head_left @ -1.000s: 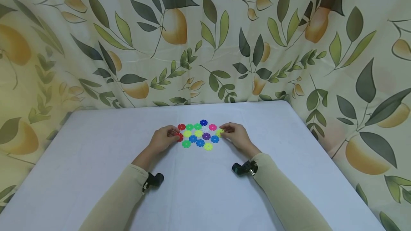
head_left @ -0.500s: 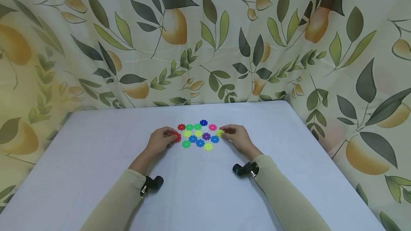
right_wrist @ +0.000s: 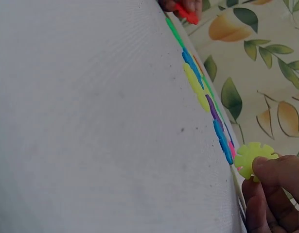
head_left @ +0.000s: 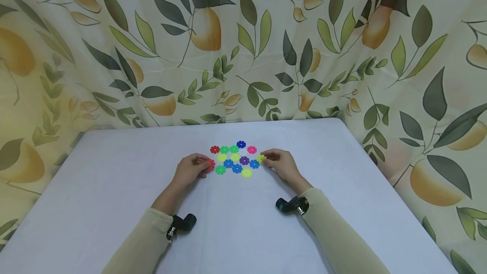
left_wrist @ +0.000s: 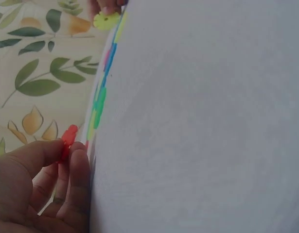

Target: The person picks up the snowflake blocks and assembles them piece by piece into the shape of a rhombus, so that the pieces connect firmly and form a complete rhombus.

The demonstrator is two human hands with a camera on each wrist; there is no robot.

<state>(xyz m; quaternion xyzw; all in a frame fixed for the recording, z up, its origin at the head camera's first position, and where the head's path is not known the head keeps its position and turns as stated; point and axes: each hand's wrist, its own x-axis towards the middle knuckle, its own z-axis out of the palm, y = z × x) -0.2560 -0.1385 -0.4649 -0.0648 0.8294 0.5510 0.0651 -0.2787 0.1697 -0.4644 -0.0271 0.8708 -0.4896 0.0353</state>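
Observation:
My left hand pinches a red notched plastic disc between thumb and fingers, lifted off the cloth in the left wrist view. At the right end of the group, my right hand pinches a yellow notched disc by its edge, raised and tilted. Between the hands several flower-shaped discs lie flat: a red disc, a dark blue disc, a pink disc, a purple disc, a green disc and a yellow disc among them.
A white cloth covers the table. Behind it and at both sides hangs a curtain printed with leaves and fruit. A black wrist camera sits on the left cuff, another black camera on the right.
The left hand has drawn the red disc slightly left and up, away from the other discs. The right hand has lifted the yellow disc a little.

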